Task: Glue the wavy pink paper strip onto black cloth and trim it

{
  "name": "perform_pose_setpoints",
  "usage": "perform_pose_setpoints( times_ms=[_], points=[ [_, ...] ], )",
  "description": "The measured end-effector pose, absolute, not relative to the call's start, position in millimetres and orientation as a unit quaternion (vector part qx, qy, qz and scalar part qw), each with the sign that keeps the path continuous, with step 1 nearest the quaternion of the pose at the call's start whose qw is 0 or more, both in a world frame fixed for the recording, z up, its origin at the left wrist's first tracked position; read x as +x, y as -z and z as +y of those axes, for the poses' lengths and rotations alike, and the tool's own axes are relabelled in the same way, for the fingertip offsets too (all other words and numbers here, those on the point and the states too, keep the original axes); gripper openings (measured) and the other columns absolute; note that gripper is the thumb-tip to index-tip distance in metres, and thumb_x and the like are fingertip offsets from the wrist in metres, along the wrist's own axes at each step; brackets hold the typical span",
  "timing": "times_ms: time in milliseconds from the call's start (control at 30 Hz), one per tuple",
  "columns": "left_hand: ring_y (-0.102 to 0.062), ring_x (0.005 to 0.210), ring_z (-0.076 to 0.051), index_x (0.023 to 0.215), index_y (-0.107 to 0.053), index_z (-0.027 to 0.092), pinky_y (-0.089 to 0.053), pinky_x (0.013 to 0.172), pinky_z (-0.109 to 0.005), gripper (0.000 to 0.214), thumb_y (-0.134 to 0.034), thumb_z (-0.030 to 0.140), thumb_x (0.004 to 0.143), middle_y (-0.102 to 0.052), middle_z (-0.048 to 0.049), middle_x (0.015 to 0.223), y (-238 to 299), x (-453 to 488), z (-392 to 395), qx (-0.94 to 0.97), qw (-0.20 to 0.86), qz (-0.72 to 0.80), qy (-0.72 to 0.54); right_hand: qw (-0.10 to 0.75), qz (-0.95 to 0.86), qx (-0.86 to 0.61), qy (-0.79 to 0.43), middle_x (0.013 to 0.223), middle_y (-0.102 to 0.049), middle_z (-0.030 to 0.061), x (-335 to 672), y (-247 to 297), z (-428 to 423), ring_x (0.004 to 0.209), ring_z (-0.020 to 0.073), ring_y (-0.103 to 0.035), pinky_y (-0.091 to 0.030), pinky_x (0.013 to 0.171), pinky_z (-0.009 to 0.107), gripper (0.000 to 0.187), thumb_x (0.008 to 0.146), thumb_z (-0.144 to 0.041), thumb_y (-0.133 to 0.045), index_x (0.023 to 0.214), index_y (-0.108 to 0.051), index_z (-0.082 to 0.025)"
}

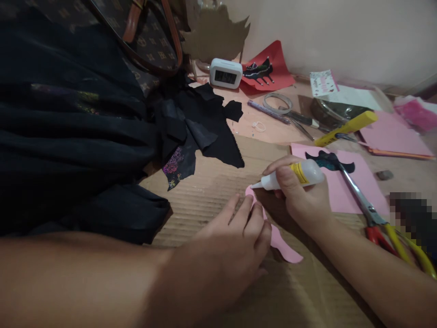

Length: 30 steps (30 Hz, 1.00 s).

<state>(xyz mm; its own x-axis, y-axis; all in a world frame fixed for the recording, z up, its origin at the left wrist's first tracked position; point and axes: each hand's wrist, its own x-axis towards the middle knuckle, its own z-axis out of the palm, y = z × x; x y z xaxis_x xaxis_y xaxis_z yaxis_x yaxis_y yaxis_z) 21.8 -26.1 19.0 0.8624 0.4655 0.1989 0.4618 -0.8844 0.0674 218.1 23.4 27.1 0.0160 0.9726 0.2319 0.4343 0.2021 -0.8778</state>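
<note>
My right hand (305, 200) is wrapped round a white glue bottle (314, 173) with a yellow label, held tilted with its thin nozzle pointing left. The nozzle tip is at the upper end of a wavy pink paper cutout (285, 249); whether glue is coming out is too small to tell. With fingers stretched out, my left hand (235, 234) lies over the cutout's middle and hides part of it. Beneath both is a corrugated cardboard sheet (205, 200). Right of the bottle, scissors (363, 200) rest with their blades on a dark moustache-shaped piece (329, 160) atop pink paper (365, 187).
Black fabric (75, 136) covers the left side, with black scraps (218, 136) beside it. Behind stand a white digital clock (226, 74) and red paper (282, 68) bearing a dark beaded shape. A yellow cutter (351, 127), tape ring (278, 104) and pen (268, 111) lie at the back right.
</note>
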Motion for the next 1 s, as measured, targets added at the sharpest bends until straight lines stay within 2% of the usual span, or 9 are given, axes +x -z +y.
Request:
perform_pose_setpoints(
  times_ms=[1000],
  points=[
    [-0.042,0.143,-0.042,0.145,-0.045,0.001,-0.028,0.116,-0.052,0.069,-0.050,0.052,0.099,-0.050,-0.0275,0.148,-20.7,21.1,-25.8,0.965,0.008,0.240,-0.100,0.433,-0.649,-0.557,-0.285,0.070,-0.064,0.0008,216.9,-30.9,21.7,0.056,0.0156,-0.056,-0.041,0.049,0.031,0.029,0.096,-0.047,-0.063,0.078,-0.067,-0.025]
  ],
)
